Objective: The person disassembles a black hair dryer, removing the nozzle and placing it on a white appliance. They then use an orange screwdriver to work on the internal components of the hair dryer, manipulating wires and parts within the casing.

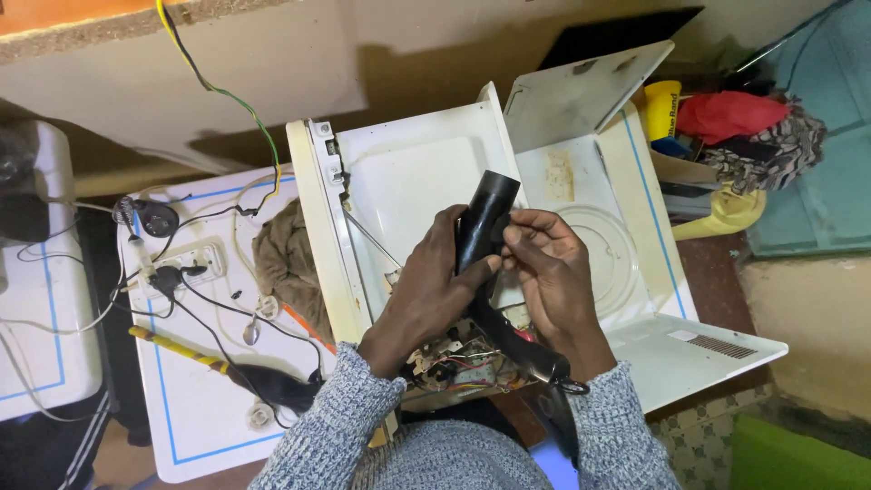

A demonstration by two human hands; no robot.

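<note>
Fingers of the left hand (426, 295) wrap around the middle of a black, curved plastic hair dryer (485, 245), gripping it with the round nozzle pointing up and away. Right hand (549, 272) closes on the same dryer from the other side, thumb and fingertips pinching its barrel just below the nozzle. Both hands hold it above a white, opened microwave oven casing (408, 172), whose exposed wiring and circuit parts (458, 367) sit just under the wrists. Left of the casing lies a brown crumpled cloth (281, 259), and further left a white power strip (186, 263) with tangled black cables. Right of the casing sits a yellow plastic container (726, 213).
</note>
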